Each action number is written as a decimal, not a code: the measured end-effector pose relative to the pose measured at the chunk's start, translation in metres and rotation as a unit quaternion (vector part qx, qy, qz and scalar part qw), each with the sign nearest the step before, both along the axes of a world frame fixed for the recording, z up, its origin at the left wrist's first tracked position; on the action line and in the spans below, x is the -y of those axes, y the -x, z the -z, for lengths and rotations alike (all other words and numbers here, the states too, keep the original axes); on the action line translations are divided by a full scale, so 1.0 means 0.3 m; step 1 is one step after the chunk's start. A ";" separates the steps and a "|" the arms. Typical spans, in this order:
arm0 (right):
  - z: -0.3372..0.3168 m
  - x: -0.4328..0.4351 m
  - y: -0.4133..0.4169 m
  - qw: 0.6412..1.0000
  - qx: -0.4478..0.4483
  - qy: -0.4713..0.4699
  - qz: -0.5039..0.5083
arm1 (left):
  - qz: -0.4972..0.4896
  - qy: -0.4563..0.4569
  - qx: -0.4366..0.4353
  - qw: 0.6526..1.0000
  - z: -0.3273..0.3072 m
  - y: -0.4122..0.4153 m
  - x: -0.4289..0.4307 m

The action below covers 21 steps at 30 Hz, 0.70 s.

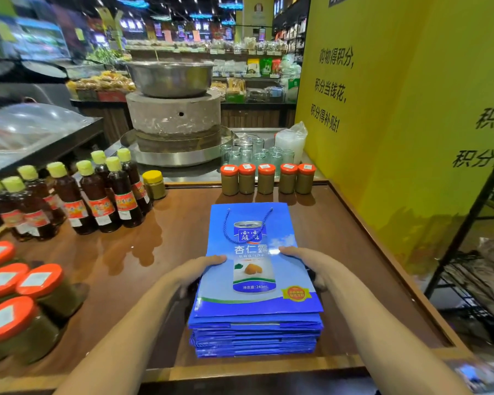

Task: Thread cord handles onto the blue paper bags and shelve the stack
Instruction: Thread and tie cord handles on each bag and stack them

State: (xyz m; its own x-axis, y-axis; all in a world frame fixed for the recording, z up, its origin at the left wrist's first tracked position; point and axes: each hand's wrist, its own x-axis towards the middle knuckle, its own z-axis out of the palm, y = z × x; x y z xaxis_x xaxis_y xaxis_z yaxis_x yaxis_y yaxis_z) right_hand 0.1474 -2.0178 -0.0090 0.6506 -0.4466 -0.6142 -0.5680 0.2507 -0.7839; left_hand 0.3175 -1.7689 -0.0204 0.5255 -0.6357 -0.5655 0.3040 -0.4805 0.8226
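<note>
Blue bags (254, 332) stacked, jars (265, 179) perhaps paste-filled

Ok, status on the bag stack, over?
Gripping blue bag stack by its sides, left hand and right hand. Top bag's cord handle threaded. Row of orange-lidded jars ahead, apart from stack.

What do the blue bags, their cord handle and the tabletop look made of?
The blue bags: glossy coated paper, judging by the sheen and crisp folded edges in the stack. The cord handle: twisted blue rope, likely synthetic, though the fibre is too fine to tell. The tabletop: polished brown wood or wood-look laminate; it mirrors the bottles.
</note>
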 end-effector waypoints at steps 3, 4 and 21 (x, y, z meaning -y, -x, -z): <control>0.007 -0.003 -0.016 1.000 0.002 -0.013 -0.005 | -0.010 0.022 -0.043 0.999 0.017 0.006 0.007; 0.003 -0.006 -0.019 1.000 0.009 -0.022 -0.014 | -0.017 0.027 -0.045 0.998 0.028 0.010 0.011; 0.070 -0.031 0.022 0.994 0.071 -0.086 0.008 | -0.059 0.074 -0.013 0.995 0.065 0.037 0.025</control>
